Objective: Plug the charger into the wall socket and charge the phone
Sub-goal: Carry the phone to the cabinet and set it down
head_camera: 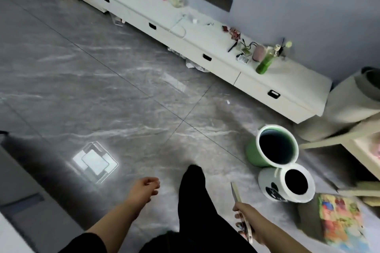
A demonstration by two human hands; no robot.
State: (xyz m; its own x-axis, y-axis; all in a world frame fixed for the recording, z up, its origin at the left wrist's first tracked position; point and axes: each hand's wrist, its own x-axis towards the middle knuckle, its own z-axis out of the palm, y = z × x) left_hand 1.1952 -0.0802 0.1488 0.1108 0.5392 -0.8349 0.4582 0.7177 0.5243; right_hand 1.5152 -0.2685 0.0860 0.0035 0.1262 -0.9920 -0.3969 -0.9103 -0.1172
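Low at right, the right hand [249, 222] has its grip closed around the phone [240, 209]; left hand [147, 188] loosely curled, empty.

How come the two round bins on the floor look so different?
The green bin is green outside with a white rim, while the white bin is white with a black mark on its side. The green bin looks bigger, with a wider dark opening. It also sits farther from the person, and the white bin is nearer the right hand. Both are round, open on top, dark inside, and sit touching each other on the grey floor.
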